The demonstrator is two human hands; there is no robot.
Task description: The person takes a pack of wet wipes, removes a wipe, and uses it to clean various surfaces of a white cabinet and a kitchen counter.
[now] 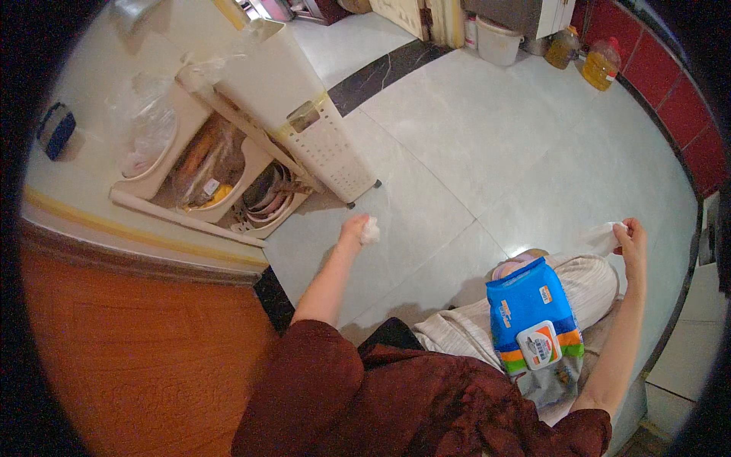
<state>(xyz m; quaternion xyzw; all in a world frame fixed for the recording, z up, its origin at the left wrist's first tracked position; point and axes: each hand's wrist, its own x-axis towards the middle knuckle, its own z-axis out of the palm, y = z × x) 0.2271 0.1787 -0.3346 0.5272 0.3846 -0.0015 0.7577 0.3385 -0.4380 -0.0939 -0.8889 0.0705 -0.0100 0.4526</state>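
My left hand (351, 228) holds a crumpled white wipe (370, 231) above the tiled floor, a little in front of a white plastic rack. Out to the right, my right hand (630, 239) pinches a thin white wipe (603, 237) that hangs spread to the left of its fingers. A blue soft pack of wet wipes (531, 308) with a white lid (539, 344) lies on my lap, between my arms. The lid looks closed. Under the pack are light striped trousers (588, 280), and a slippered foot shows partly past its far end.
A white rack (251, 154) with bagged things and pans stands at the left, beside a tall perforated white bin (331, 143). An orange-brown door (160, 354) is near my left. Oil bottles (601, 64) and a white bucket (497, 41) stand at the far right by red tiles (674, 103).
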